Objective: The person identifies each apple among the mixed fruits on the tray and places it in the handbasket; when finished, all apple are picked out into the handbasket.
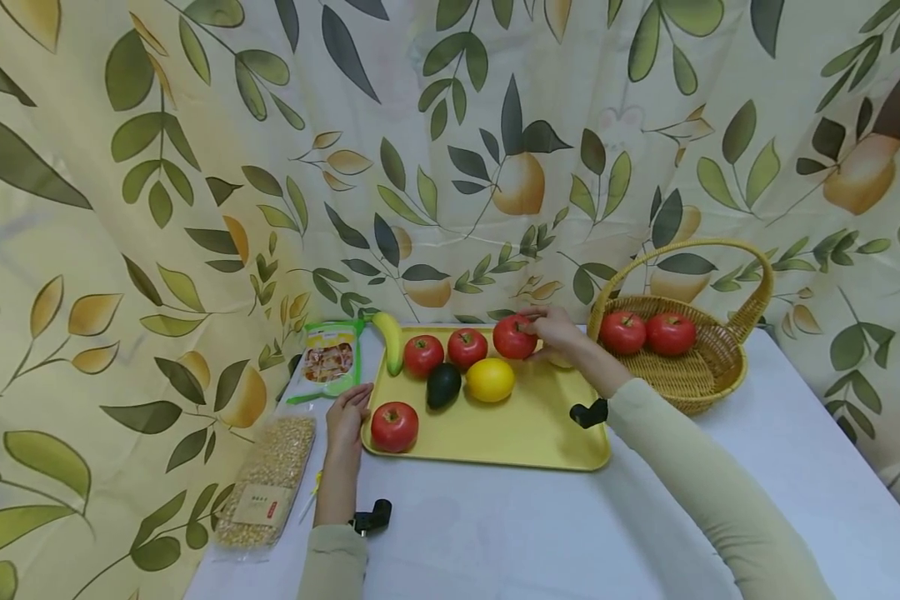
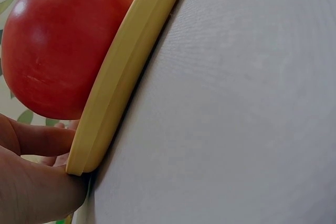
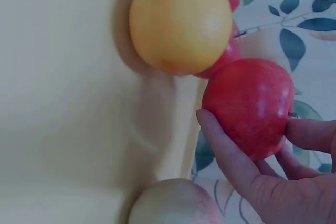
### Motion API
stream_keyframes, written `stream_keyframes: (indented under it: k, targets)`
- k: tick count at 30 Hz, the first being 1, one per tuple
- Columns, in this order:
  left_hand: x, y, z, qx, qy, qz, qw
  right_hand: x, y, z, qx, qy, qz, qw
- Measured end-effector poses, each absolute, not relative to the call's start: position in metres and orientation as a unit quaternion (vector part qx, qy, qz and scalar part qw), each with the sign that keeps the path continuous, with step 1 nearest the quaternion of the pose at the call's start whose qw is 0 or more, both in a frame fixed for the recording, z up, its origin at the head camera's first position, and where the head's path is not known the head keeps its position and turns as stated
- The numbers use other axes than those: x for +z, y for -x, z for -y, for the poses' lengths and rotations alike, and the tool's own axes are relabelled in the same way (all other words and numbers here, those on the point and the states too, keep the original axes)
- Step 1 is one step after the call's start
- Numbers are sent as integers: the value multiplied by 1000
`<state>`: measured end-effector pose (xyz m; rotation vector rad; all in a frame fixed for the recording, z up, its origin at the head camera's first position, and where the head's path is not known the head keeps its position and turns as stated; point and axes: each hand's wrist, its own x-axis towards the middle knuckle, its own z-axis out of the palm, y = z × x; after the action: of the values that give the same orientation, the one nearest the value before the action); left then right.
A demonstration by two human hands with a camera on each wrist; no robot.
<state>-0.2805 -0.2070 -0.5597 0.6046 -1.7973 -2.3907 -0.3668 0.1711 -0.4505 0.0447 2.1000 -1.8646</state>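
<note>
My right hand (image 1: 561,335) holds a red apple (image 3: 249,106) between thumb and fingers, at the back right of a yellow tray (image 1: 510,437). Beneath it a gap and shadow show over the tray in the right wrist view. My left hand (image 1: 347,421) grips the tray's left rim, thumb and fingers at the corner in the left wrist view. Close to that hand a red tomato-like fruit (image 2: 65,43) sits in the front left corner. A yellow lemon-shaped fruit (image 1: 491,380) and a dark avocado (image 1: 444,386) lie mid-tray. My right hand partly hides a pale peach-like fruit (image 3: 174,205).
Two more red fruits (image 1: 423,356) and a banana (image 1: 390,340) line the tray's back left. Right of it stands a wicker basket (image 1: 708,367) with red apples (image 1: 671,334). A green-edged packet (image 1: 330,360) and a bag of kernels (image 1: 270,483) lie left.
</note>
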Motion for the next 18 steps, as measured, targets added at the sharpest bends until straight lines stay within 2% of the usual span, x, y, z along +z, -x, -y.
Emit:
stream_keyframes:
  k: [18]
  targets:
    - [-557, 280, 208, -788, -202, 581, 35, -418, 344, -190, -636, 15, -755, 160]
